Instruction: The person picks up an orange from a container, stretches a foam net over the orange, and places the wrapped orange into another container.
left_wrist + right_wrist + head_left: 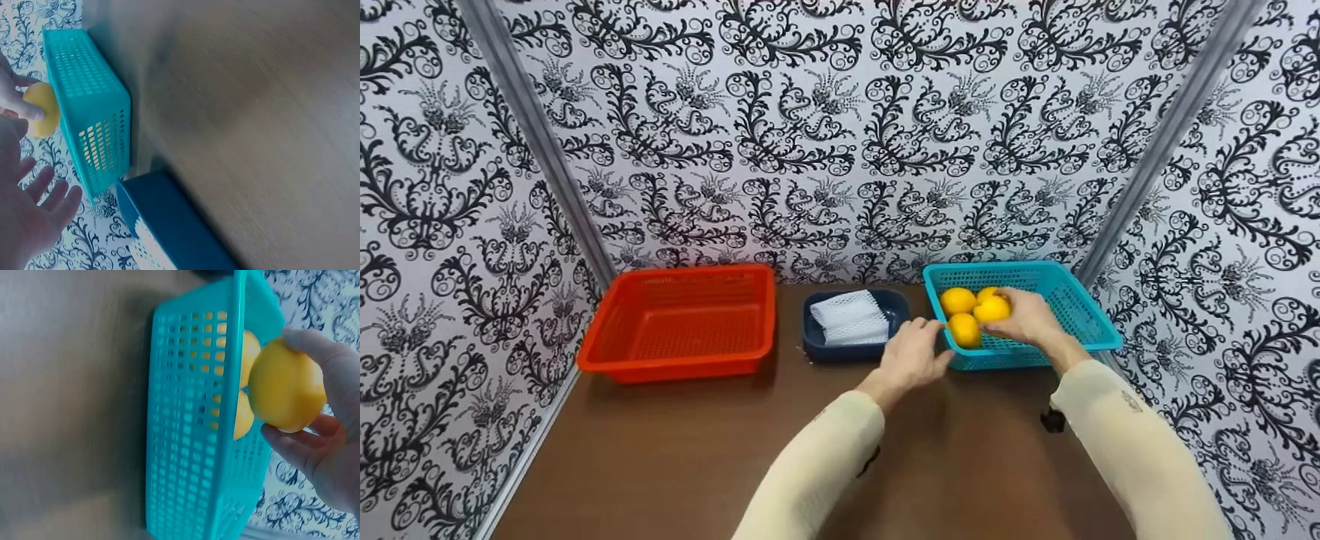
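My right hand (1024,319) holds an orange (992,308) between thumb and fingers, above the left part of a turquoise basket (1091,319). In the right wrist view the held orange (288,385) is raised by the basket's rim. Other oranges (964,330) lie in the basket's left end, partly hidden by the hand and the held fruit. My left hand (913,352) is by the basket's left front corner, holding nothing. Its fingers (56,197) look relaxed and spread in the left wrist view.
A dark blue tray (847,352) holding folded white mesh netting (851,318) stands left of the turquoise basket. Farther left is a red basket (675,367). All stand on a brown table (675,457), against patterned walls (810,150) at the back and both sides.
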Available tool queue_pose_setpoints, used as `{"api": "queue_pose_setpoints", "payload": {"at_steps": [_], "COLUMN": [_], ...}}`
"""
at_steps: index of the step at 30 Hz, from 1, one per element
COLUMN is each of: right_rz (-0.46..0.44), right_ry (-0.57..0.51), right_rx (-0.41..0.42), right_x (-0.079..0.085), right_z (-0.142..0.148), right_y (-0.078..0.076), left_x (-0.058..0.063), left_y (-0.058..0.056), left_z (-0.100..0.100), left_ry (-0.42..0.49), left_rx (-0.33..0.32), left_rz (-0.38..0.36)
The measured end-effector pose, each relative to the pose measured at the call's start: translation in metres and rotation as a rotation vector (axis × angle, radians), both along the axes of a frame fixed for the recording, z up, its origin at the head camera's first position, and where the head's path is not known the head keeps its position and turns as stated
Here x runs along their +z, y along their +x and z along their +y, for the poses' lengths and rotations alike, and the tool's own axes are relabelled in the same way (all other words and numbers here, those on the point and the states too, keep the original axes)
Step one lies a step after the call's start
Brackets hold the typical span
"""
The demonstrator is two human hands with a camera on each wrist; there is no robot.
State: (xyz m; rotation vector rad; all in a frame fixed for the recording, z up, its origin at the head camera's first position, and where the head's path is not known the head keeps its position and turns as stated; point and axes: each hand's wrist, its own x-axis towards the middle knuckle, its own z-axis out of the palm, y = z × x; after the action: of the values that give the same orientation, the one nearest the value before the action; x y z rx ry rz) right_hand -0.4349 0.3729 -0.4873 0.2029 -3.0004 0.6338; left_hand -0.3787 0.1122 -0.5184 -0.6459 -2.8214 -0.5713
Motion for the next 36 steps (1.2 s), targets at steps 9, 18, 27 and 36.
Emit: {"api": "queue_pose_setpoints", "payload": {"at_steps": [9, 18, 27, 36], "right_rz": [0.139, 0.144, 0.109, 0.069], "right_ry": [-0.207, -0.396, -0.532, -0.621], "right_rx": [0.021, 0.053, 0.089, 0.152], "right_x": [-0.003, -0.018, -0.043, -0.071], "right_z": [-0.052, -0.108, -0.147, -0.172], "right_y": [0.017, 0.036, 0.052, 0.065], "left_x": [-0.006, -0.019, -0.033, -0.051], "left_y": [-0.005, 0.003, 0.01, 0.02], "left_z": [-0.028, -0.052, -0.08, -0.109], "left_ry": [0.288, 0.521, 0.582, 0.573], "left_rx": [0.025, 0.052, 0.051, -0.022], "left_rz": [-0.124, -0.16, -0.109, -0.012]}}
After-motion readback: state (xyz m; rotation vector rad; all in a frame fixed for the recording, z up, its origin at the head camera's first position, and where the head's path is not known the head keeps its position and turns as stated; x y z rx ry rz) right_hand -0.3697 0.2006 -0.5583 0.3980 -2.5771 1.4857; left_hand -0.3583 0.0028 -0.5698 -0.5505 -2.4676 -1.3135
